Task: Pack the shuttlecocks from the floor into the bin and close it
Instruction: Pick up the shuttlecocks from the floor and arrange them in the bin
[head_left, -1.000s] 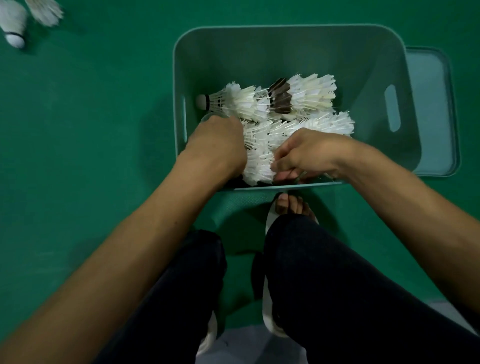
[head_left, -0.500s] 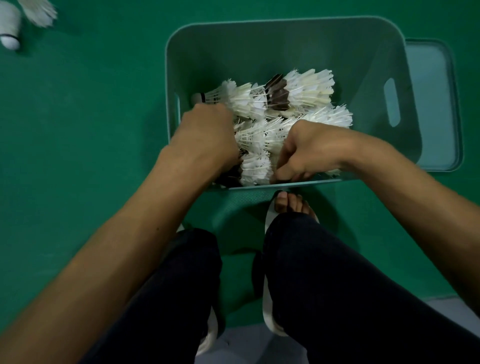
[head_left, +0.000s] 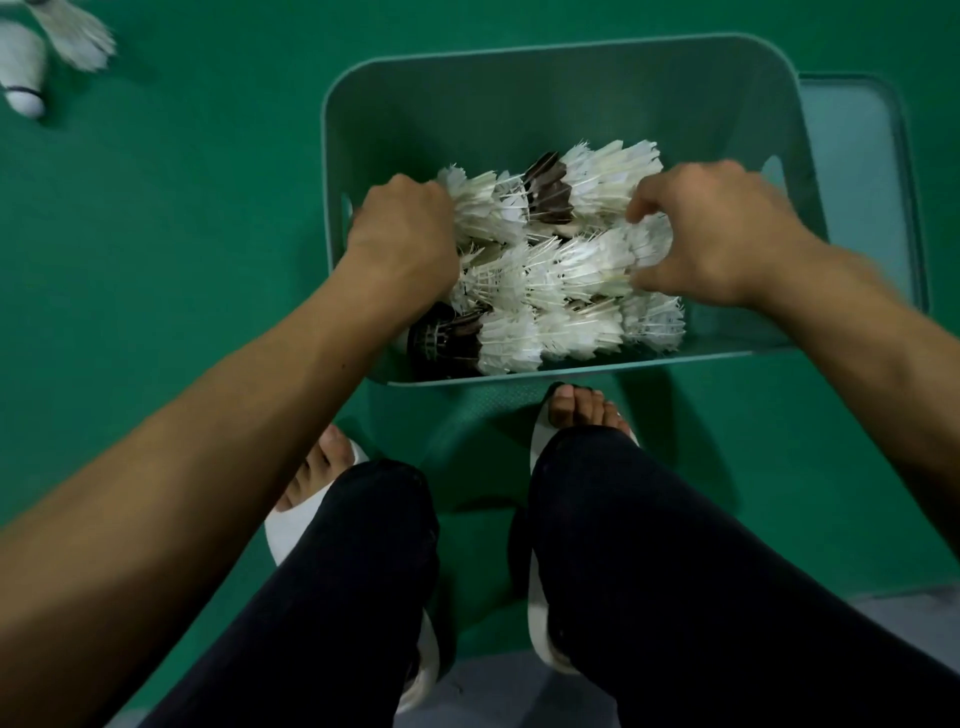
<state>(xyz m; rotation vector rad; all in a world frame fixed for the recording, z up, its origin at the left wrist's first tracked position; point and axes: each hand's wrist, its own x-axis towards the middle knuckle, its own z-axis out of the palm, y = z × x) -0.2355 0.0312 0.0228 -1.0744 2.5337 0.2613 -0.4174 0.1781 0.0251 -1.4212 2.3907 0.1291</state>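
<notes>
A teal plastic bin stands open on the green floor before my feet. Inside lie several white shuttlecocks in nested rows, with a few dark ones among them. My left hand is inside the bin at its left wall, fingers curled round the left end of a shuttlecock row. My right hand is on the right side, thumb and fingers pinching the right end of the middle row. Two more shuttlecocks lie on the floor at the top left.
The bin's teal lid lies flat on the floor just right of the bin. My knees in black trousers and my feet in white slippers are close against the bin's near wall. Green floor stretches to the left.
Both hands have moved apart and farther into the bin, from its near edge to the two ends of the shuttlecock rows. The near row now shows uncovered.
</notes>
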